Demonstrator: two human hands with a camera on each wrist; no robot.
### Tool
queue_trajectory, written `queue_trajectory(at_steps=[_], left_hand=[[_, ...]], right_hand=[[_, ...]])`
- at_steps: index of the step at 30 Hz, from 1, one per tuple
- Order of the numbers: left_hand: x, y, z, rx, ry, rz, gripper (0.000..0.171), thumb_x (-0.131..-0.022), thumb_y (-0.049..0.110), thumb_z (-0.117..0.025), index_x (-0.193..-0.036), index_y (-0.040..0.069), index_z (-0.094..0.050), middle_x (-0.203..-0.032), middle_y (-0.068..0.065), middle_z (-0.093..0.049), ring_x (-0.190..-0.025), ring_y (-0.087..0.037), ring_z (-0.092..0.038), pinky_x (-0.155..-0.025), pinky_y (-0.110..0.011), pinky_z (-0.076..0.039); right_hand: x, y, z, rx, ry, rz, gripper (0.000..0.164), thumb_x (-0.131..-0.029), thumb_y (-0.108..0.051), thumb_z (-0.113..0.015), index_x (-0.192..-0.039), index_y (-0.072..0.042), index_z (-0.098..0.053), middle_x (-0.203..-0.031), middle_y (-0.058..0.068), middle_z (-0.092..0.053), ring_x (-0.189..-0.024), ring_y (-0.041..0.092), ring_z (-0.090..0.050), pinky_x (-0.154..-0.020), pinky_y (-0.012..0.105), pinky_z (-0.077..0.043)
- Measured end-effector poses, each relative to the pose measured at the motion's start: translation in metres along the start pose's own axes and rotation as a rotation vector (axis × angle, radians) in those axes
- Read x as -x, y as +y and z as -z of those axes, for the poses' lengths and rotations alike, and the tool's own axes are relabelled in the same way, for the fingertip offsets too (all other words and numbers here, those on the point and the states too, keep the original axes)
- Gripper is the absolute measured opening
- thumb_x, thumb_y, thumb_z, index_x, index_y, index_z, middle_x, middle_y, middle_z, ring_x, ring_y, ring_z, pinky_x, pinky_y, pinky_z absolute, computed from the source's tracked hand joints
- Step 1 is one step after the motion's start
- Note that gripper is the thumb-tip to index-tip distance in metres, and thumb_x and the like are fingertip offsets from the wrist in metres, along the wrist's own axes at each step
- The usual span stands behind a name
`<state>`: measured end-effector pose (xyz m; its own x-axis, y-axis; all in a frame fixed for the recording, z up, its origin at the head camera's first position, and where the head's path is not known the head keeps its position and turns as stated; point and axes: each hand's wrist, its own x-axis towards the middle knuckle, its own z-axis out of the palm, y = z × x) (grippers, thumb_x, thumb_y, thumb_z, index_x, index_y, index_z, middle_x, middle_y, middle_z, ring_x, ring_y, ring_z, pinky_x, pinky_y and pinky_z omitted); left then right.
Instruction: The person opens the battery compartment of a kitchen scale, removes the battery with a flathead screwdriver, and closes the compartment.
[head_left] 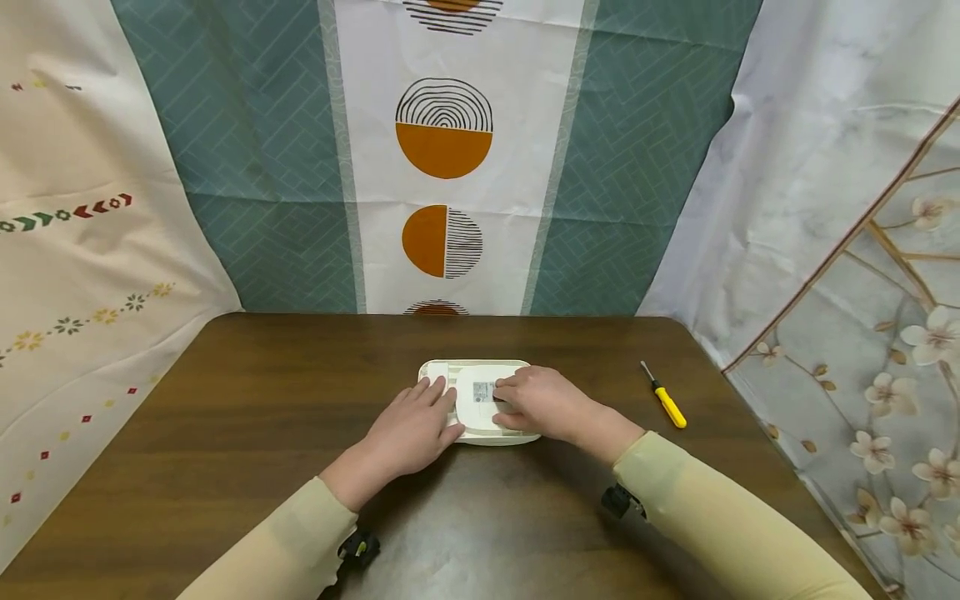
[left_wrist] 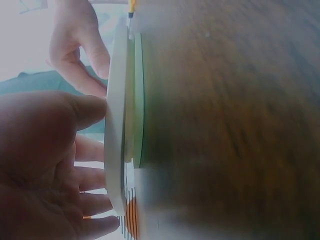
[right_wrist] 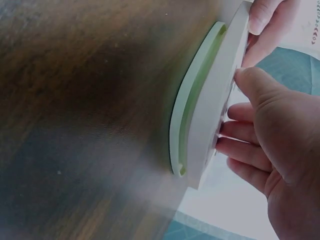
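A flat white device (head_left: 475, 417) with rounded corners lies on the table, a small printed label (head_left: 483, 392) on its upper face. From the side, a thinner pale green layer (left_wrist: 139, 100) shows beneath its white body. My left hand (head_left: 416, 425) rests on the device's left end, fingers spread over the top and thumb at the near edge. My right hand (head_left: 543, 404) touches the upper face at the right, fingertips beside the label. In the right wrist view its thumb lies at the near edge, and its fingers (right_wrist: 245, 150) reach over the face.
A screwdriver (head_left: 666, 402) with a yellow handle lies to the right on the brown wooden table (head_left: 300, 375). Patterned cloths (head_left: 637, 150) hang behind the table and along both sides.
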<state>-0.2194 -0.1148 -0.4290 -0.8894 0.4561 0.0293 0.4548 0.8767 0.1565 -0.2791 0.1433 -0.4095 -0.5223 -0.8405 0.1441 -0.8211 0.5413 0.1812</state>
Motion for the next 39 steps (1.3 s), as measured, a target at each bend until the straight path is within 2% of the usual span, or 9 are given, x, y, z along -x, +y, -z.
queue_trajectory(at_steps=[8,17,25,30,34,39], left_hand=[[0.000,-0.001,-0.001,0.006,0.002,0.002,0.067,-0.114,0.045,-0.061,-0.162,0.000,-0.052,-0.172,-0.025,-0.040,-0.161,-0.047,-0.034,-0.129,-0.060,-0.033],[0.000,-0.001,-0.002,0.011,-0.003,0.000,0.066,-0.114,0.045,-0.060,-0.163,0.000,-0.052,-0.172,-0.025,-0.040,-0.161,-0.046,-0.033,-0.129,-0.060,-0.032],[0.000,-0.001,-0.001,0.016,0.006,-0.001,0.066,-0.114,0.044,-0.061,-0.162,-0.001,-0.053,-0.172,-0.026,-0.041,-0.161,-0.047,-0.034,-0.128,-0.061,-0.034],[0.000,-0.002,-0.001,0.020,0.010,0.002,0.066,-0.114,0.044,-0.062,-0.162,0.000,-0.053,-0.171,-0.026,-0.041,-0.161,-0.047,-0.035,-0.128,-0.061,-0.034],[0.000,-0.001,-0.001,0.019,0.004,0.003,0.066,-0.114,0.044,-0.061,-0.162,0.000,-0.053,-0.172,-0.025,-0.041,-0.161,-0.047,-0.034,-0.128,-0.061,-0.034],[0.000,0.000,-0.003,0.016,0.002,0.005,0.066,-0.114,0.044,-0.061,-0.162,0.000,-0.053,-0.172,-0.025,-0.040,-0.161,-0.046,-0.034,-0.128,-0.060,-0.033]], right_hand=[[0.001,0.000,-0.004,0.000,0.028,-0.010,0.043,-0.100,-0.037,-0.084,-0.125,-0.003,-0.082,-0.125,0.010,-0.081,-0.113,0.026,-0.077,-0.103,0.044,-0.060],[0.005,0.000,-0.006,-0.006,0.060,0.003,0.042,-0.101,-0.037,-0.084,-0.127,-0.005,-0.082,-0.128,0.010,-0.080,-0.114,0.026,-0.077,-0.102,0.044,-0.061],[0.006,0.000,-0.007,-0.013,0.032,-0.020,0.043,-0.104,-0.038,-0.081,-0.133,-0.007,-0.081,-0.134,0.009,-0.078,-0.121,0.025,-0.075,-0.109,0.045,-0.057],[0.006,0.000,-0.006,-0.026,0.049,-0.014,0.043,-0.104,-0.038,-0.081,-0.133,-0.006,-0.081,-0.134,0.009,-0.078,-0.121,0.025,-0.076,-0.108,0.044,-0.058],[0.010,0.002,-0.006,-0.080,0.054,-0.022,0.048,-0.101,-0.041,-0.083,-0.135,-0.007,-0.080,-0.137,0.009,-0.077,-0.125,0.025,-0.074,-0.107,0.045,-0.059],[0.018,0.006,-0.009,-0.238,0.034,-0.120,0.052,-0.097,-0.044,-0.086,-0.137,-0.010,-0.080,-0.145,0.005,-0.073,-0.133,0.024,-0.070,-0.106,0.046,-0.059]])
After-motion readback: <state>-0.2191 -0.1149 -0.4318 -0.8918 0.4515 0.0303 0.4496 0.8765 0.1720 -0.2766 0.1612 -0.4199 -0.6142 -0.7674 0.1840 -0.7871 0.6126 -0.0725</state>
